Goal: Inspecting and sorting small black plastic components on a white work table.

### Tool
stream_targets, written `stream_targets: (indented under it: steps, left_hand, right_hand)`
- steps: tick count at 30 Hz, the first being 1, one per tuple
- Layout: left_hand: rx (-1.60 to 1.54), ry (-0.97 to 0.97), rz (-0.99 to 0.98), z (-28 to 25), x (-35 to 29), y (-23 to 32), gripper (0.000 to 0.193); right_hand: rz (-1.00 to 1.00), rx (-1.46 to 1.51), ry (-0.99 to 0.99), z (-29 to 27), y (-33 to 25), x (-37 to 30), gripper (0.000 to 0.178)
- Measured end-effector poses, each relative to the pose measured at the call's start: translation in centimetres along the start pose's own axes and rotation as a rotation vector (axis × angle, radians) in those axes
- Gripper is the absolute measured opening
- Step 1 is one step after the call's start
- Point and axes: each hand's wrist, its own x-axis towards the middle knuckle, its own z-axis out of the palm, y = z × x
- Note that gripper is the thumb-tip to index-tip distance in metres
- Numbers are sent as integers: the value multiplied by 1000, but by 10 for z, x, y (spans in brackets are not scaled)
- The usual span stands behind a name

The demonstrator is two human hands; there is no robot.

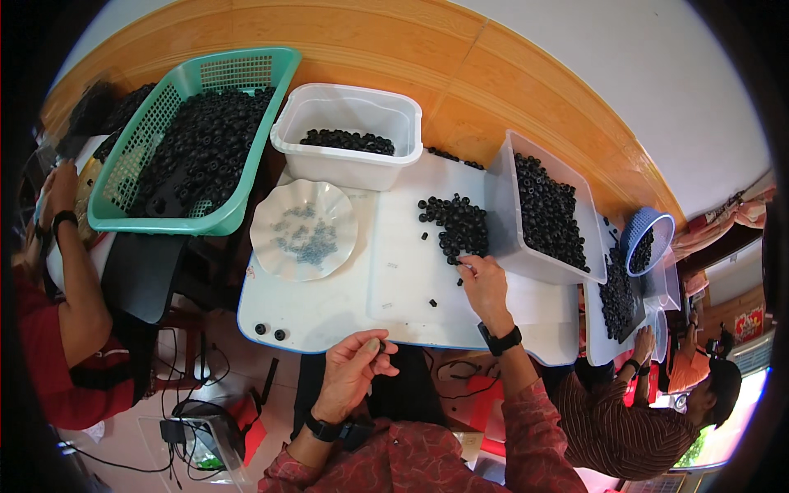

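Observation:
My left hand [355, 368] is at the table's near edge, thumb and fingers pinched on a small black round part that shows only partly. Out over the white table [394, 287], my right hand [486, 287] reaches to the near edge of a loose pile of black round parts [463, 226]. Its fingertips are pressed together on one of these parts, mostly covered by the fingers. To the left, a white wavy-rimmed plate [267, 218] holds many small clear-grey pieces. Two black round parts [269, 333] lie at the table's near left corner.
A white tub [345, 168] with black parts stands at the back, a fuller translucent bin [526, 246] at right. Farther left is a green basket [234, 215] of black parts. People work on both sides; a blue basket [649, 218] is far right. Cables [185, 427] lie below left.

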Motion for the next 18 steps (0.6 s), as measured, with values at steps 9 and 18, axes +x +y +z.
stream_targets:
  steps: [9, 18]
  left_hand:
    - [8, 6, 6, -1, -1, 0, 24]
    - [11, -5, -11, -1, 1, -3, 24]
  right_hand:
    - [-49, 199, 42, -13, -2, -14, 9]
    - [39, 216, -143, -27, 2, -50, 19]
